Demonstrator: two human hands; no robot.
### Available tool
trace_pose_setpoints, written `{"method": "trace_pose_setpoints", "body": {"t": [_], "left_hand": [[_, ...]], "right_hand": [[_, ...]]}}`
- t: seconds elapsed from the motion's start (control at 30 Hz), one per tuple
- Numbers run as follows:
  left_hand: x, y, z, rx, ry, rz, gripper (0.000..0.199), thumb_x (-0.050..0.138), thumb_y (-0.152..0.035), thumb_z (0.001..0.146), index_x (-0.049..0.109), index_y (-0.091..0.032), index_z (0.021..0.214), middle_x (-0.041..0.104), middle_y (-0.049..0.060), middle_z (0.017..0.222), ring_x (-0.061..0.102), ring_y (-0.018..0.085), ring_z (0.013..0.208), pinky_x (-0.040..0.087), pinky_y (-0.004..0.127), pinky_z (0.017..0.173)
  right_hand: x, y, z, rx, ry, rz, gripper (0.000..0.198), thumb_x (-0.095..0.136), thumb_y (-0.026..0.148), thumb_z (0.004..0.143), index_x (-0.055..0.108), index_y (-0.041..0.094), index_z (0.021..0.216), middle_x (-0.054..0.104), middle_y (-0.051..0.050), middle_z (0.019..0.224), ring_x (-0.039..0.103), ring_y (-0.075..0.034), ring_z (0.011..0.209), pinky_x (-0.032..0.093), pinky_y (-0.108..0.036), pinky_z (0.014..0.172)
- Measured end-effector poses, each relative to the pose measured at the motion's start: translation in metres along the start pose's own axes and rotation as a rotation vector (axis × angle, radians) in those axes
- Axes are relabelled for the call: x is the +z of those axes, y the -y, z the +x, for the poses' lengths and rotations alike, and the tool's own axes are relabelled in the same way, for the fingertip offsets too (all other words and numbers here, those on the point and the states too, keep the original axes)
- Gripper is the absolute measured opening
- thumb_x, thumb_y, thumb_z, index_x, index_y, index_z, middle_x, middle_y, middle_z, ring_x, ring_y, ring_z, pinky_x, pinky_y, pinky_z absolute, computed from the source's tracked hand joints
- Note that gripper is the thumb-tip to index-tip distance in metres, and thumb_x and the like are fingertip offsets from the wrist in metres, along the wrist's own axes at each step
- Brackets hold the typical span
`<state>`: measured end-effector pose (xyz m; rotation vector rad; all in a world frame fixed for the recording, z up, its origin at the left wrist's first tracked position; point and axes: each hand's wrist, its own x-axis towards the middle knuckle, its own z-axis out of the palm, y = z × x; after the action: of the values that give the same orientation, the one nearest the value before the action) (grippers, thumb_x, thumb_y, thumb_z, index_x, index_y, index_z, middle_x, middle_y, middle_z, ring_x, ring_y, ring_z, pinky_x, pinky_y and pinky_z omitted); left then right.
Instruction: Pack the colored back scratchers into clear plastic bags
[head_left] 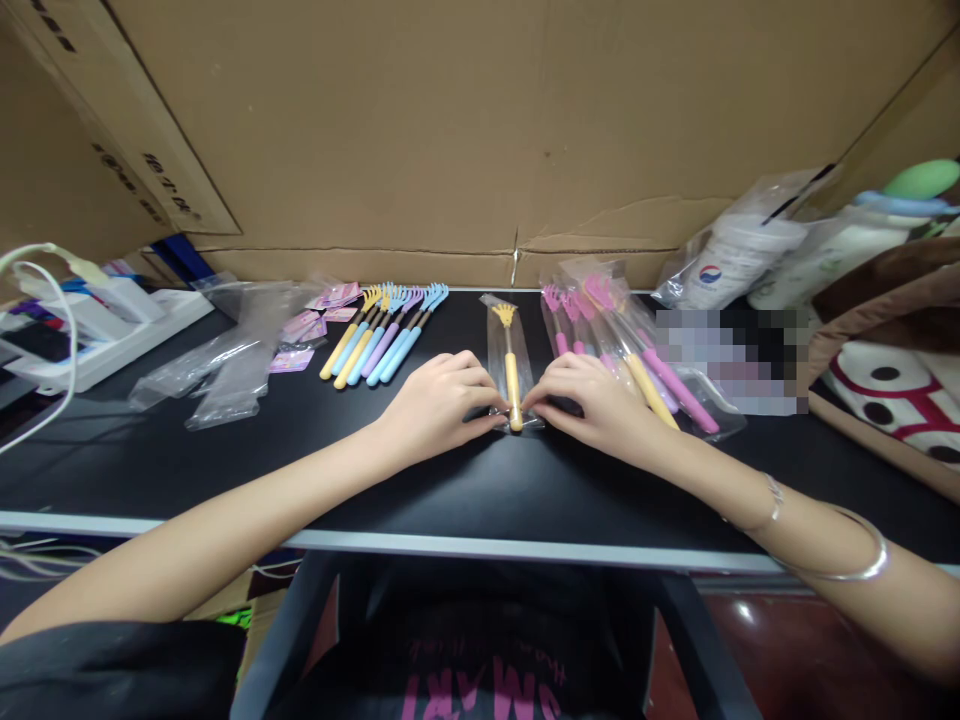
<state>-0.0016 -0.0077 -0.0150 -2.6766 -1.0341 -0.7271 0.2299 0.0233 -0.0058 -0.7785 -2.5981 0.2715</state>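
Observation:
A yellow back scratcher (pixel 511 375) lies inside a clear plastic bag (pixel 526 350) at the middle of the black table, its claw end pointing away from me. My left hand (pixel 448 402) pinches the bag's near edge on the left of the handle. On the other side, my right hand (pixel 589 398) pinches the same edge. Several unbagged back scratchers (pixel 386 335) in yellow, blue and purple lie to the left. Beyond my right hand is a pile of bagged back scratchers (pixel 667 375), mostly pink, partly hidden by that hand.
Empty clear bags (pixel 240 350) and pink cards (pixel 292 360) lie left, near a white power strip (pixel 127 340) with cables. A bagged cup (pixel 742 255), a bottle (pixel 877 225) and a brown bag (pixel 885 290) stand right. Cardboard (pixel 420 130) walls the back.

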Motion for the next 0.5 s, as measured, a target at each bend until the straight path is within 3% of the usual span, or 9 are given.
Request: {"method": "trace_pose_setpoints", "body": {"t": [0.1,0.23,0.5], "left_hand": [[-0.002,-0.001,0.000,0.021,0.026,0.017,0.018,0.060,-0.034,0.091,0.074,-0.022,0.092,0.072,0.002,0.089,0.058,0.017,0.086,0.042,0.029,0.074],[-0.007,0.000,0.000,0.043,0.101,0.023,0.021,0.055,-0.032,0.094,0.073,-0.022,0.097,0.072,0.001,0.096,0.060,0.016,0.090,0.044,0.029,0.077],[-0.022,0.003,0.000,0.087,0.304,-0.009,0.026,0.053,-0.031,0.095,0.068,-0.024,0.114,0.069,0.002,0.115,0.059,0.019,0.107,0.041,0.035,0.095]], "right_hand": [[-0.006,0.001,-0.001,-0.031,0.030,-0.066,0.020,0.052,0.027,0.093,0.071,0.021,0.092,0.068,-0.006,0.086,0.056,-0.022,0.091,0.038,-0.043,0.092],[-0.009,-0.003,-0.003,-0.083,0.068,-0.093,0.028,0.046,0.032,0.097,0.072,0.021,0.096,0.070,-0.008,0.094,0.056,-0.023,0.096,0.040,-0.042,0.090],[-0.012,-0.005,-0.008,-0.131,0.143,-0.093,0.032,0.044,0.029,0.098,0.072,0.020,0.108,0.071,-0.007,0.106,0.055,-0.023,0.105,0.043,-0.042,0.095]]}}
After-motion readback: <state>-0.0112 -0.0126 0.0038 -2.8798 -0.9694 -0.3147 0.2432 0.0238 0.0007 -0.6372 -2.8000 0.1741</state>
